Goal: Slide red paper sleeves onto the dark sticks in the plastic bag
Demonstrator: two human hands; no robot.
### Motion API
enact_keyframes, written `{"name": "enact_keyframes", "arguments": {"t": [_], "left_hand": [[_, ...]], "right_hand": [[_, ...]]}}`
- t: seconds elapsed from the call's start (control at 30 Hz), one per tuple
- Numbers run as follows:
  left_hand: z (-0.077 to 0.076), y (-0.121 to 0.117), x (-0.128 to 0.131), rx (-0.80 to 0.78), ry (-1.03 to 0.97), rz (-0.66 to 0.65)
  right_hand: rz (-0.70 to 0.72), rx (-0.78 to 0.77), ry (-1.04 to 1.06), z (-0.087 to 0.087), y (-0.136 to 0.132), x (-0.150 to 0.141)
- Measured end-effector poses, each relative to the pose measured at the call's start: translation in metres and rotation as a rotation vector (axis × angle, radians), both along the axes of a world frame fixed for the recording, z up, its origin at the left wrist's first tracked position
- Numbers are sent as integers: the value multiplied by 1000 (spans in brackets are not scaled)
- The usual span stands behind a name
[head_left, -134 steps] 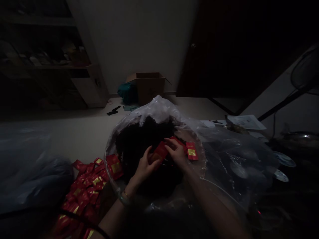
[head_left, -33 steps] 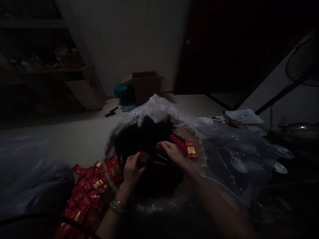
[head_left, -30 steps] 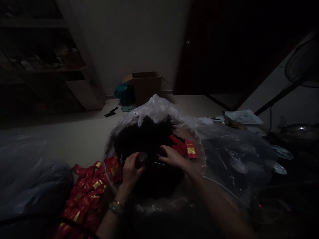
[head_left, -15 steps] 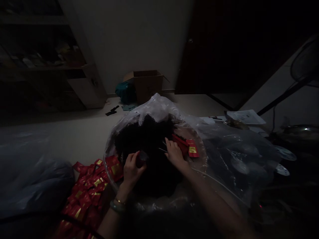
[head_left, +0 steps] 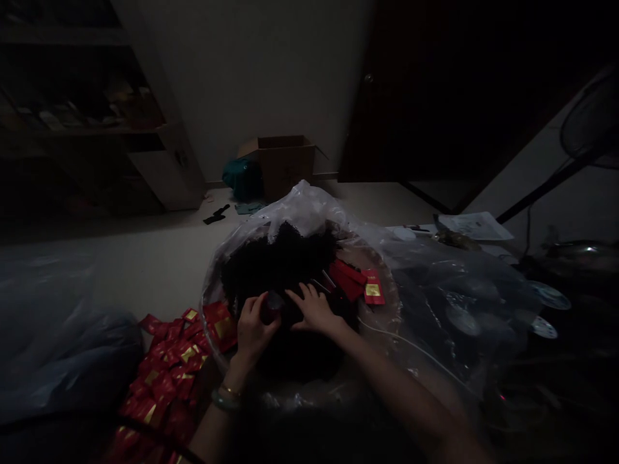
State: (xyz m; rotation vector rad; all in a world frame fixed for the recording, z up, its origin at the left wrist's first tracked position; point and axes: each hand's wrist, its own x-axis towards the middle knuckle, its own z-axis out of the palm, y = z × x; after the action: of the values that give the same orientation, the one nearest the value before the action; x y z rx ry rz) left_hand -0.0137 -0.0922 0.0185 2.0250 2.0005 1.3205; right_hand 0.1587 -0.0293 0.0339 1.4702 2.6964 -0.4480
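My left hand (head_left: 255,328) is wrapped round a small cup (head_left: 273,306), reddish with a clear-looking rim; poor light hides its contents. Under both hands lies a heap of black, crumbly loose stuff, perhaps tea leaves (head_left: 300,258), in a round basin lined with clear plastic (head_left: 209,322). My right hand (head_left: 316,311) is over the heap just right of the cup, fingers spread, with nothing seen in it. Beyond its fingertips, a thin metal tool (head_left: 327,280) lies beside several red packets (head_left: 349,278). Another red packet with a gold label (head_left: 373,287) is at the basin's right.
Many red and gold packets (head_left: 167,380) are piled left of the basin. Clear plastic sheeting (head_left: 449,283) spreads to the right, crossed near the basin by a white cord (head_left: 406,340). An open cardboard box (head_left: 287,164) stands by the wall.
My right hand has left the metal tool by the red packets and moved left toward the cup, its fingers now spread. My left hand keeps the cup in nearly the same place.
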Motion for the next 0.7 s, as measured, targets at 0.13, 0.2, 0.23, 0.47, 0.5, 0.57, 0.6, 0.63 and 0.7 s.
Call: {"name": "enact_keyframes", "arguments": {"t": [0.13,0.2,0.23,0.47,0.5,0.57,0.6,0.63,0.7], "left_hand": [[2,2,-1,5,-10,2],[3,3,-2,14,-14,7],[4,3,-2,18,-17,10],[5,2,-5,20,-22,4],[5,2,-5,19,-25,1],[6,1,-5,20,-31,-3],[6,1,-4,19,-34,-6],[5,1,-3,15,-37,-10],[5,1,-1,-4,-41,-18]], "right_hand": [[153,41,-55,14,-16,0],[162,5,-41,17,-19,2],[141,-21,-34,18,-19,2],[226,-14,-27,17,-23,-8],[245,-8,-21,18,-25,-8],[196,-23,-16,21,-26,-3],[147,-40,-18,22,-26,0],[101,-60,-22,22,-25,4],[72,-95,-14,22,-25,9]]}}
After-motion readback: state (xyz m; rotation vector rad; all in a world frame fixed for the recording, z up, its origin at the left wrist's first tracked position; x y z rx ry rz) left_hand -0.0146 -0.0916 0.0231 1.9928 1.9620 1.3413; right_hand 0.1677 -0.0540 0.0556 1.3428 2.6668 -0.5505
